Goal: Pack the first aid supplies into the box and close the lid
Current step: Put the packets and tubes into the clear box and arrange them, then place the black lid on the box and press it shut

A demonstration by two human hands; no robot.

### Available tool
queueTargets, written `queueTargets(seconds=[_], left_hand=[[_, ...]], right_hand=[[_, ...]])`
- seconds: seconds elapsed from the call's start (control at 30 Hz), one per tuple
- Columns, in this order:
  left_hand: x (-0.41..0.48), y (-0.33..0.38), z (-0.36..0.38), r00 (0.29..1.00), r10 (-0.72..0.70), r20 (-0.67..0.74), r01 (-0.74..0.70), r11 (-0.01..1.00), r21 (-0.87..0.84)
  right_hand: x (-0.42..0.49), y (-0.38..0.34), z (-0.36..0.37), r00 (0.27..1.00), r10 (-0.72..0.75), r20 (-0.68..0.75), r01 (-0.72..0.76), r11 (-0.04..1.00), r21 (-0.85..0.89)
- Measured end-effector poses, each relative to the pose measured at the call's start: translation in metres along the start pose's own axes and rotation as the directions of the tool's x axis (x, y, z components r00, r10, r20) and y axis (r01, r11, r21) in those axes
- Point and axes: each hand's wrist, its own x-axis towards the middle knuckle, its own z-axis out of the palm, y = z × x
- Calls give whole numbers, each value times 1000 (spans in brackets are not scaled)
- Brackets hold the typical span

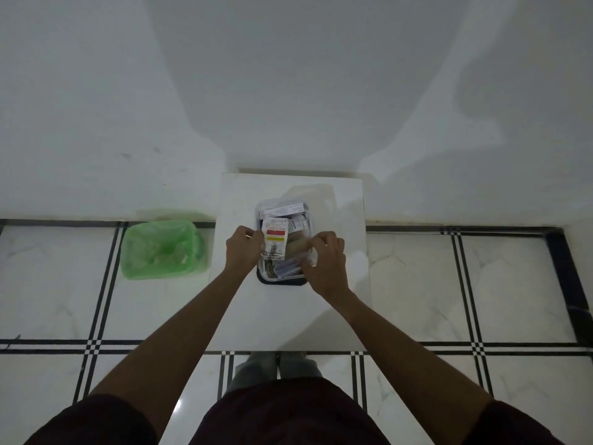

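The clear plastic box sits near the middle of the white surface, on what looks like a dark lid or tray showing at its near edge. It is already filled with cartons and packets; a long white carton lies across the far end.

Your left hand is closed on the left edge of a white packet with red and yellow bands, holding it over the left half of the box. Your right hand is curled at the right rim, fingers pinching something small and white; what it is, I cannot tell.

Nothing else lies loose on the surface, so packing looks almost finished: the banded packet has to settle in, and the lid is not yet on. The contents appear heaped, so you may need to press them flat before closing.

A green-lined bin stands on the floor to the left.
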Motion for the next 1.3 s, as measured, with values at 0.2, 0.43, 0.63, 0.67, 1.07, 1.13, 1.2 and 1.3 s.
queueTargets(seconds=[0.2, 0.43, 0.63, 0.67, 1.07, 1.13, 1.2, 1.3], left_hand=[[-1, 14, -5, 995, -60, 79, 65, 996, -54], [0, 12, -19, 987, 12, 157, -24, 997, 78], [1, -1, -52, 997, 25, 72, -26, 999, 22], [1, -3, -58, 998, 19, 59, -21, 999, 25], [1, -15, -72, 998, 32, 45, -32, 999, -15], [3, -13, -69, 998, 37, 51, -37, 999, 1], [6, -13, -66, 997, 41, 61, -43, 999, 24], [12, -14, -62, 997, 36, 75, -41, 997, 61]], right_hand=[[-3, 7, -7, 967, 230, -106, -195, 943, 270], [-6, 35, 0, 717, 635, 287, -695, 682, 227], [0, 37, 28, 731, 576, 366, -648, 754, 108], [2, 37, 32, 744, 571, 348, -628, 775, 69], [5, 42, 41, 724, 637, 266, -656, 754, -20], [4, 43, 41, 749, 626, 217, -640, 769, -12], [2, 45, 38, 759, 631, 158, -636, 771, -23], [1, 49, 35, 741, 655, 149, -667, 744, 44]])
